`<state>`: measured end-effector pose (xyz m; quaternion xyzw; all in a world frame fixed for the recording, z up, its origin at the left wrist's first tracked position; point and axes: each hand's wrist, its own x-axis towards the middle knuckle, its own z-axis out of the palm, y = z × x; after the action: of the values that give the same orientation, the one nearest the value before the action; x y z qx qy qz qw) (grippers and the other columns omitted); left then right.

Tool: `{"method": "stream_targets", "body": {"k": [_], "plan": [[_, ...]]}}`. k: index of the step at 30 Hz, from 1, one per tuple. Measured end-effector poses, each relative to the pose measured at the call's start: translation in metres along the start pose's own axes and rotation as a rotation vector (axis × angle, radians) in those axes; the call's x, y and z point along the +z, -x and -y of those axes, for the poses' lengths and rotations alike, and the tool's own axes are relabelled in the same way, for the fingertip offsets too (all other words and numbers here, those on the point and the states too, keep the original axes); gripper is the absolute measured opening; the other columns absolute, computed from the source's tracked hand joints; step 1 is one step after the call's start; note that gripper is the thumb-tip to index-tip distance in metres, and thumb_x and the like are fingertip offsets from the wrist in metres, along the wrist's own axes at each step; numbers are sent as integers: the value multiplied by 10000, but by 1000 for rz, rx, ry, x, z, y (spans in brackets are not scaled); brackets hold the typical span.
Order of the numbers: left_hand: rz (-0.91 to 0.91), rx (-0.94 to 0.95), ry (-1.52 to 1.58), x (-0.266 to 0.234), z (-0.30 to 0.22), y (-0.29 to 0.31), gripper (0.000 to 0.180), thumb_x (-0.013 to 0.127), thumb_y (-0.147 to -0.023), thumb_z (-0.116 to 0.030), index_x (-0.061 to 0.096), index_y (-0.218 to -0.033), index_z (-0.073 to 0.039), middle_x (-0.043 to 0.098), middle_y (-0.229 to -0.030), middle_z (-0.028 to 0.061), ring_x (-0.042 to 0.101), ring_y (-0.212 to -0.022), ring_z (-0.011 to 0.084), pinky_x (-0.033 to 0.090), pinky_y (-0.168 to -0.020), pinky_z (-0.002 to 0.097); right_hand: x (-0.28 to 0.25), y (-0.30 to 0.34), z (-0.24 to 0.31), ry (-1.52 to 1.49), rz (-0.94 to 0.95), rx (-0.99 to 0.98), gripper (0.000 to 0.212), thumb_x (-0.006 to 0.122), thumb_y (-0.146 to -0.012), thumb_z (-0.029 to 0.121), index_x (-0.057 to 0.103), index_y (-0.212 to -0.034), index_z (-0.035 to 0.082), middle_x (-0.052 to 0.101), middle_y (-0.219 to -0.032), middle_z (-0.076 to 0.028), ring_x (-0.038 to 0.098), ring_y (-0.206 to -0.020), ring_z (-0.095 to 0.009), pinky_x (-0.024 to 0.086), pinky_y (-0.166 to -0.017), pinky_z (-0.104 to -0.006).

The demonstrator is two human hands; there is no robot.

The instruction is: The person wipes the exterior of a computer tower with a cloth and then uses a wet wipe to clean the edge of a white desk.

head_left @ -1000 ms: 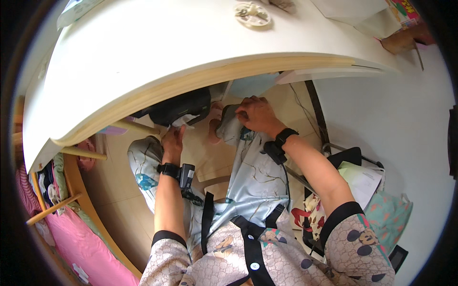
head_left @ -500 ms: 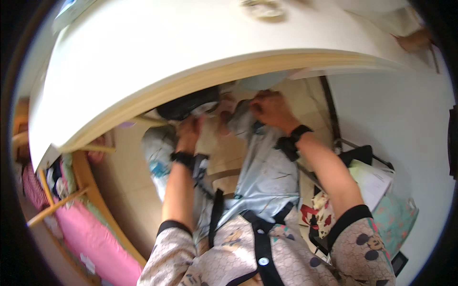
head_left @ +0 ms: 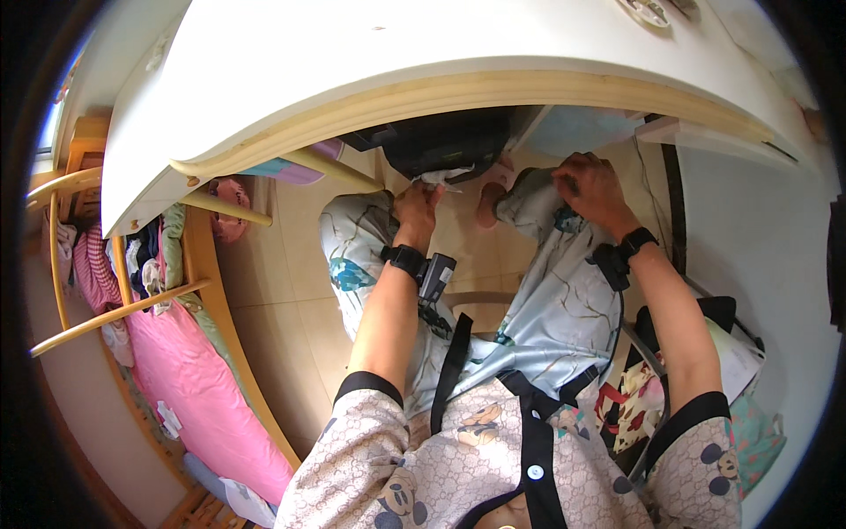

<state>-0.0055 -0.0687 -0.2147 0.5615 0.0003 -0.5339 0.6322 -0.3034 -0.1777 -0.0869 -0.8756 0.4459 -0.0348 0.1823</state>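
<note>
Below the desk edge, my left hand (head_left: 418,204) is closed on a crumpled white piece (head_left: 448,178), tissue or thin film; which one I cannot tell. That piece lies against the lower front of a black, bulky object (head_left: 454,145) under the desk, whose top is hidden. My right hand (head_left: 592,187) hovers by my right knee with fingers curled in. Whatever those fingers hold, if anything, is hidden. Each wrist wears a black strap with a small dark device, the left one (head_left: 436,278) and the right one (head_left: 608,264).
The white desk (head_left: 352,44) with a wooden edge spans the top. Left stand a wooden rail (head_left: 123,317) and pink bedding (head_left: 198,379). A purple-and-blue container (head_left: 295,167) sits under the desk. Bags and papers (head_left: 639,397) lie at right, near a pale wall (head_left: 758,229).
The view has shifted, so the desk edge sits higher and the black object shows more. My left hand stays near that object with the white piece; my right hand remains curled by the knee.
</note>
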Motion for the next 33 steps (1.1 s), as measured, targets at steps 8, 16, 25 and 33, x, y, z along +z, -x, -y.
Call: {"method": "stream_targets", "body": {"k": [8,16,25,33], "plan": [[-164,-136,201,-2,-2,-9,70,529,-900,-42,574,-920,8,615,-839,95,598,-711,195,576,-744,357,-6,-3,6,-39,-30,-18,131,632,-797,197,688,-873,105,646,-890,-51,589,-919,-257,438,-846,-407],[225,88,-379,4,41,-24,105,558,-911,-105,582,-974,-24,640,-938,95,618,-820,220,548,-810,372,-6,-6,8,-81,-41,-25,154,616,-812,216,692,-889,107,649,-899,-77,584,-934,-283,451,-834,-415],[235,-51,29,17,54,-30,98,571,-912,-142,572,-916,-43,582,-845,64,589,-815,197,561,-725,348,-9,-12,18,-60,13,28,201,576,-844,249,702,-908,105,660,-948,-68,590,-963,-260,443,-878,-406],[-162,-159,218,-1,7,-10,106,573,-896,-138,572,-847,-44,588,-788,56,583,-777,176,533,-685,324,-2,-5,8,-65,-98,-43,125,629,-804,184,692,-851,88,657,-883,-78,595,-896,-282,460,-814,-403]]}}
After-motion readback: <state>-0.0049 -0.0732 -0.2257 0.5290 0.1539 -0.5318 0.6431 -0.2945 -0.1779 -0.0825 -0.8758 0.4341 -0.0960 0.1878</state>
